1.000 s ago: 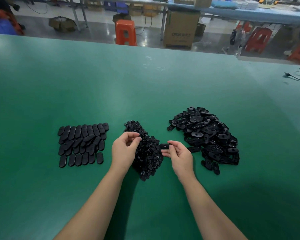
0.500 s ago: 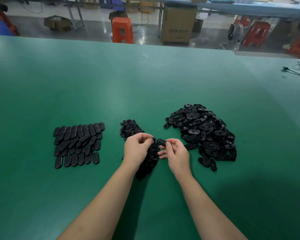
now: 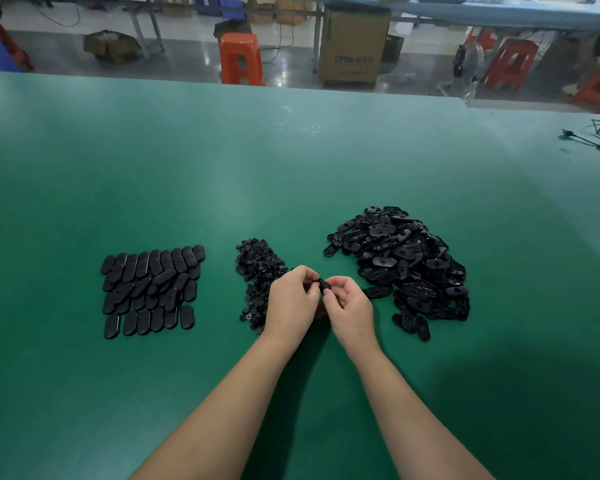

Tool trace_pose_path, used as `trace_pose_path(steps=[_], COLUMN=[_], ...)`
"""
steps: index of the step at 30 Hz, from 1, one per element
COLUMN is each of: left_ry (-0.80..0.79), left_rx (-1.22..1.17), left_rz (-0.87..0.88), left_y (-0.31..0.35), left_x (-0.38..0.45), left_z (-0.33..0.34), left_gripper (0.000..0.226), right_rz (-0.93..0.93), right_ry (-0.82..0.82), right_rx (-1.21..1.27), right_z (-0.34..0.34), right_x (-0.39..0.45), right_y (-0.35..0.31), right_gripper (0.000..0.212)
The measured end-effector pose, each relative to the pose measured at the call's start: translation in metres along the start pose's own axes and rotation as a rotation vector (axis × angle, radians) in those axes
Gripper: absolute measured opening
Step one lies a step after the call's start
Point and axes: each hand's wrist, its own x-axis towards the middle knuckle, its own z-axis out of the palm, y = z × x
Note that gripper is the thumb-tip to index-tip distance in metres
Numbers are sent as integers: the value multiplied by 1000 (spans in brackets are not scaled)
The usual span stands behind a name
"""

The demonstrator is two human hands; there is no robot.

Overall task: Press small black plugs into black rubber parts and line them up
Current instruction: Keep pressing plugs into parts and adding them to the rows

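Three groups on the green table (image 3: 291,174), likely laid out as a work flow: loose pile of rubber parts (image 3: 400,265) to the right, small heap of plugs (image 3: 257,271) in the middle just beyond the hands, finished pieces (image 3: 149,289) in rough rows to the left. Each supply sits near the hand that feeds from it.

Both hands meet above the table between plug heap and parts pile. Left hand (image 3: 291,303) has fingers curled, tips pinching at the rubber part (image 3: 323,284) held between the hands. Right hand (image 3: 350,306) pinches the same part from the other side, thumb on top. Plug itself too small to see; probably being pressed in now. Forearms angle inward, wrists raised off the table.
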Motion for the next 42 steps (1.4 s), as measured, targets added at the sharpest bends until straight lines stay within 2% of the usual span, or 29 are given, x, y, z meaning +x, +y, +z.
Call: trace_pose_path(steps=[10,15,16,19,22,29,37,42], left_ry=[2,41,36,-89,-214,-263,-268,-204], left_rx=[131,52,41,-12,-120,-227,-131,-24], left_rz=[97,57,43,-41,-92,-97,-125,-110], left_y=[-2,-3,-3,-5,-8,-6,-10,-5], left_x=[3,6,8,16,22,19,16,15], left_z=[-2,-3,-4,-12,-21,-21,-18,-16], left_gripper=[12,5,10,27,15,11,7,7], right_rz=[-5,-12,-11,-16,-24,-49,-55,-57], right_ry=[-24,-38,-44,-48,-51,-35,-38,-37], right_rx=[-19,28,48,87,87,37,-16,-20], right_z=[0,0,1,2,2,2,2,2], right_x=[1,-1,-1,-2,-2,-2,-1,-1], right_y=[4,0,-1,-2,-3,-2,0,0], right_gripper=[20,20,20,21,20,17,20,18])
